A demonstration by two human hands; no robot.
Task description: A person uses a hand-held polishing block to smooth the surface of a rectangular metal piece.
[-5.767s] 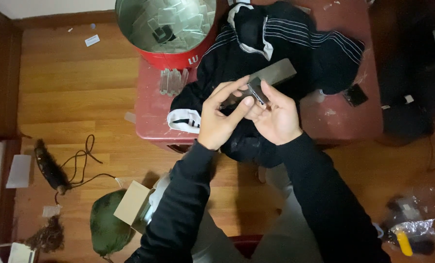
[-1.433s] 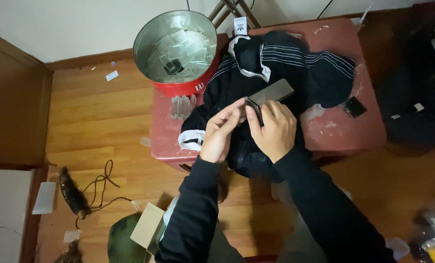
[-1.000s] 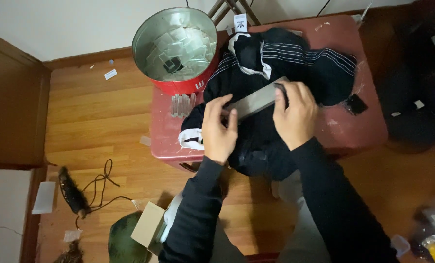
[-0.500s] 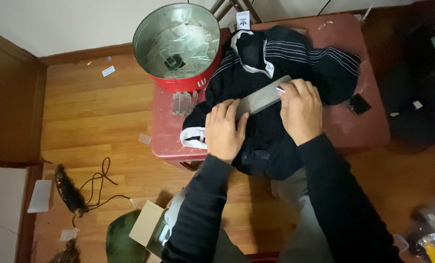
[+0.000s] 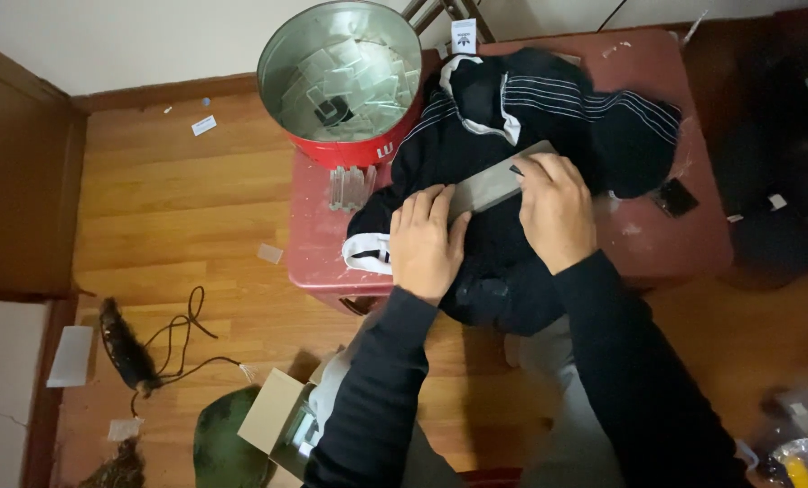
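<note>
Left hand (image 5: pixel 429 242) and right hand (image 5: pixel 556 212) pressed flat, palms down

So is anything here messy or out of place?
Yes. Paper scraps dot the wooden floor, and a black cable lies tangled there. The black jacket sits bunched on the red table, spilling over its front edge under both hands.

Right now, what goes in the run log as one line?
left hand: flat on black striped jacket | right hand: pressing grey flat rectangular card onto jacket | red table: round metal tin
</note>
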